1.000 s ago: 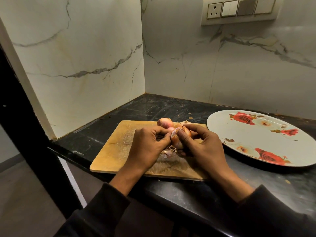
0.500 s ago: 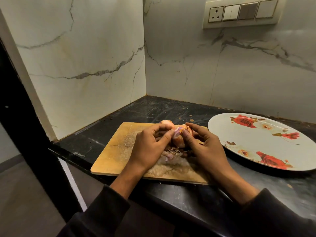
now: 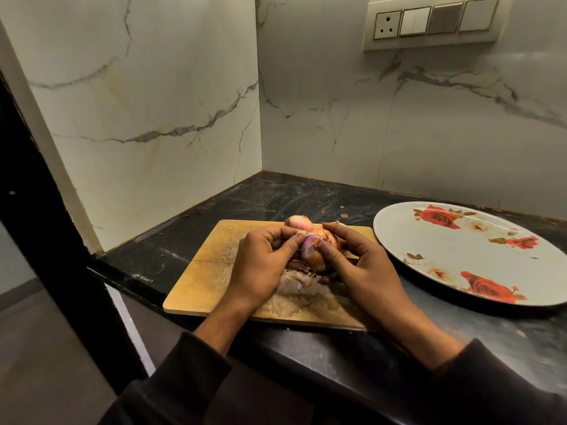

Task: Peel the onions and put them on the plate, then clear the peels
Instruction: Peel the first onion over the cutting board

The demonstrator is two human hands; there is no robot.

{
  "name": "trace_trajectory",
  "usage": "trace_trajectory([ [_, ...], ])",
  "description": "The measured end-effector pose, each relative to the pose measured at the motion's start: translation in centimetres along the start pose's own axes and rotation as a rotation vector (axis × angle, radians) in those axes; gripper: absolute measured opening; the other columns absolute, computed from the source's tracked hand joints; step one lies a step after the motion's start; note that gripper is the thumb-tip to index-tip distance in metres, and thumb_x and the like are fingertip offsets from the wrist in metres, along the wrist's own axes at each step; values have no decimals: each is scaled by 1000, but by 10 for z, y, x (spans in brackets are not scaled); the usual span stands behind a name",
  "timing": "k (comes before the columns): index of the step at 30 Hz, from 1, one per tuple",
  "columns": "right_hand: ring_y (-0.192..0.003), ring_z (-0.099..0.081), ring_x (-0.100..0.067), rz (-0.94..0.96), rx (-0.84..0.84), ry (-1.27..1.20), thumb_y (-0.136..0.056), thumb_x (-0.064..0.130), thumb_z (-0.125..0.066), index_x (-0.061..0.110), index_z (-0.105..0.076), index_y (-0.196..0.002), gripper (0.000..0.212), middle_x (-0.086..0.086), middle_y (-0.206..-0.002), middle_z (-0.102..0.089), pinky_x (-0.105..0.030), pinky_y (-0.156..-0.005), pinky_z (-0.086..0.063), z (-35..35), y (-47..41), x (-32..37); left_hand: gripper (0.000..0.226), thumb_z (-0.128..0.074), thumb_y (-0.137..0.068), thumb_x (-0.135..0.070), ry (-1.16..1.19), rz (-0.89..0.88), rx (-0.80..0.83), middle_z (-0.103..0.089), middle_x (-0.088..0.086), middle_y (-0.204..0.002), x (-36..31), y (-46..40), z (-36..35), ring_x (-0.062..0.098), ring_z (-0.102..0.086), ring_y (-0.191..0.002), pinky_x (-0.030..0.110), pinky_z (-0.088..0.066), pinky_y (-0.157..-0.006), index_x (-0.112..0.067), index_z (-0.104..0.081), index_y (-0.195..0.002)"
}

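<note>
White marble-veined walls [image 3: 153, 102] meet in a corner behind a black stone countertop [image 3: 276, 194], which is scuffed and dusted with small crumbs. An oval white plate [image 3: 399, 231] printed with red roses lies on the counter at the right, with no onion on it. Just left of the plate, apart from its rim, a wooden cutting board [image 3: 211, 271] lies flat near the counter's front edge. A switch panel [image 3: 432, 23] with one socket is set high on the back wall.

Two arms in dark sleeves [image 3: 184, 378] reach in from below. The left hand [image 3: 260, 265] and the right hand [image 3: 365, 268] meet above the middle of the board, both curled round one onion [image 3: 313, 251]. The left thumb and forefinger pinch at the skin near its top, and the right thumb lies against its front face. This onion shows pale purple flesh beside patches of brown skin.

A second onion [image 3: 297, 222] sits on the board just behind the hands, at the far edge. Loose peels [image 3: 302, 279] lie on the board directly under the held onion.
</note>
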State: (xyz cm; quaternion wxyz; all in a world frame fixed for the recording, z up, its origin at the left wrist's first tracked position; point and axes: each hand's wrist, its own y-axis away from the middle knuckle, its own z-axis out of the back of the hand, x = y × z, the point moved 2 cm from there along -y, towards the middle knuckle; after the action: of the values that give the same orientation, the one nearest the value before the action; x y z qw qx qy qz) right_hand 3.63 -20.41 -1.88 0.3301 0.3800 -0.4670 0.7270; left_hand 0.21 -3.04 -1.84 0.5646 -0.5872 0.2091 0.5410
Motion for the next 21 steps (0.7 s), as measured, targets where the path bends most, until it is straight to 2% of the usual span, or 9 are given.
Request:
trace_trajectory([
  [6,-110,-61,9,3,14,24,-81,47,-64,34,-61,-129,50,27,-116,-61,-14,-86,-54,1,1,1,14,-70,-92,-14,24,25,8,-78,1,-91,-1,0,-1,13,-76,-82,33,-63,-71,-11,-76,-104],
  [9,-108,-62,8,11,11,26,-81,45,-65,32,-61,-130,51,25,-116,-62,-17,-87,-55,2,1,2,17,-69,-92,-14,21,14,11,-77,2,-95,-1,1,-1,11,-75,-85,31,-63,-72,-12,-75,-107],
  [13,-104,-63,11,17,18,27,-81,40,-66,34,-60,-127,46,29,-112,-61,-13,-81,-54,1,3,5,25,-68,-93,-16,-69,-26,41,-76,1,-106,-1,0,-2,6,-73,-95,28,-62,-79,-11,-73,-118],
  [18,-104,-62,13,26,14,36,-81,41,-65,34,-59,-127,48,29,-111,-60,-13,-83,-54,0,3,7,22,-69,-93,-12,-76,-26,22,-76,-1,-103,-2,1,-1,4,-73,-91,24,-61,-77,-14,-75,-114],
  [21,-107,-64,6,36,24,34,-80,43,-65,30,-60,-132,54,26,-115,-62,-18,-86,-57,-1,3,7,21,-71,-91,-10,-79,-35,1,-76,-1,-102,-3,1,-1,4,-73,-91,22,-60,-77,-14,-76,-111],
])
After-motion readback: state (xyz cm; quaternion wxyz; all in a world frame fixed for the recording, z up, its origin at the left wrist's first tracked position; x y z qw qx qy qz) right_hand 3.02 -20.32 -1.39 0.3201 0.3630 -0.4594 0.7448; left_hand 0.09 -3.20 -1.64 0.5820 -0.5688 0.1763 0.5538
